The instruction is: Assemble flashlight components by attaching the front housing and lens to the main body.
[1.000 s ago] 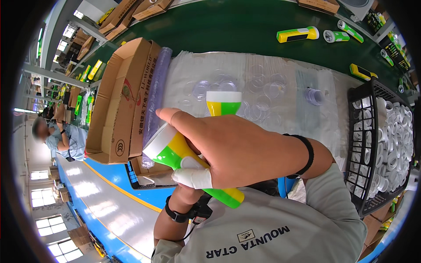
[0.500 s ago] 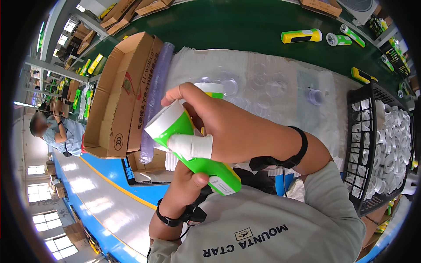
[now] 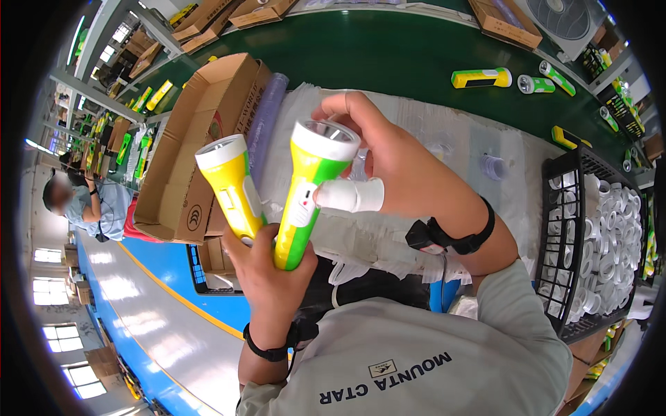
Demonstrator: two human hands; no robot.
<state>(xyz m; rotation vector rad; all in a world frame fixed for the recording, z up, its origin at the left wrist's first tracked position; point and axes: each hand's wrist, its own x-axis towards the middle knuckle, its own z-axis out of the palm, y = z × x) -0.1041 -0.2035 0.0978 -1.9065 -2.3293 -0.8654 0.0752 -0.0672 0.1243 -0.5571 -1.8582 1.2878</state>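
Observation:
My left hand (image 3: 270,281) is closed around the lower ends of two flashlights, which stand up from it with white heads on top. The left one is a mostly yellow flashlight (image 3: 234,194). Beside it is a green and yellow flashlight (image 3: 304,191), with a small grey panel and a red dot on its side. My right hand (image 3: 406,163) has its wrapped thumb against that flashlight's side below the head. Its other fingers curl around behind the white head, partly hidden. Round transparent discs (image 3: 436,148) lie on the wrapped work surface behind.
An open cardboard box (image 3: 194,142) stands at the left, beside a transparent plastic roll (image 3: 267,118). A black basket (image 3: 565,243) of white rings (image 3: 603,249) stands at the right. Several flashlights lie on the green bench (image 3: 388,59). Another person (image 3: 107,208) is at far left.
Both flashlights have swung upright, heads up and their switch sides showing. My left hand now grips their lower ends. My right hand has shifted from over the flashlights to the right one's side.

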